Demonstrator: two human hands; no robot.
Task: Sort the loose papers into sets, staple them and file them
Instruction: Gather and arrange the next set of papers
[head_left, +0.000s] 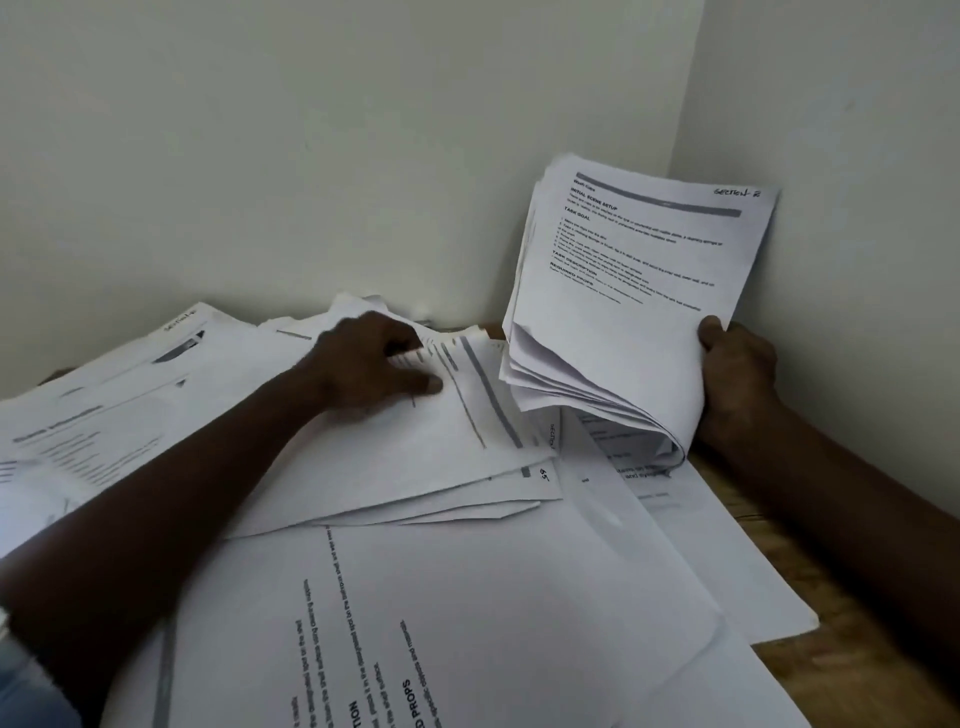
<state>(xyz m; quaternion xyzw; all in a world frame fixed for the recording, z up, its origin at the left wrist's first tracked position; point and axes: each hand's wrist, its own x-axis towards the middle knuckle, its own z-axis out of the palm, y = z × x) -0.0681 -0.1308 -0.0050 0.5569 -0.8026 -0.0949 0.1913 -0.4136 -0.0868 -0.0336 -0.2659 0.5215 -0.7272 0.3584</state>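
Loose printed papers (467, 597) cover the wooden table. My right hand (735, 374) grips a thick stack of sheets (634, 291) at its lower right corner and holds it upright near the wall corner; the top page is marked "Section 2" by hand and the bottom edges curl forward. My left hand (371, 358) reaches across the spread and pinches a sheet with a grey header bar (467, 415) between thumb and fingers, on top of a fanned pile. No stapler or file shows.
White walls meet in a corner just behind the held stack. The wooden table (810, 587) shows only at the right edge. More printed sheets (104, 415) lie at the far left, overlapping one another.
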